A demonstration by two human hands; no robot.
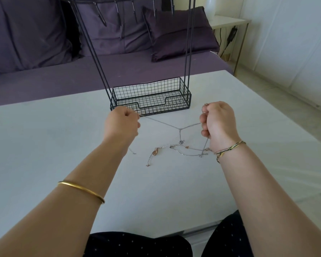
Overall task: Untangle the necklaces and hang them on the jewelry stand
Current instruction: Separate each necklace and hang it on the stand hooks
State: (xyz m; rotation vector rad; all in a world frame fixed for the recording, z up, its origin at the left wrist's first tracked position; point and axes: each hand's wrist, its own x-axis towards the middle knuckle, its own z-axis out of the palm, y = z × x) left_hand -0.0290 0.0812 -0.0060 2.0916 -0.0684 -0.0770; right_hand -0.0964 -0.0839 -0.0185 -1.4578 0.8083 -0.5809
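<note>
A thin silver chain (167, 124) stretches between my two hands above the white table (44, 145). My left hand (121, 125) pinches its left end, close to the wire basket at the base of the black jewelry stand (150, 97). My right hand (218, 125) is curled round the right end, and more chain hangs below it. From the chain's middle a strand drops to a tangle of silver and rose-gold necklaces (176, 150) lying on the table between my wrists. The stand's hooks (133, 12) hang empty at the top of the view.
A purple sofa with cushions (174, 34) stands behind the table. At the back right is a small white side table (230, 21) with cables. My knees in dark dotted fabric (137, 245) sit at the table's near edge.
</note>
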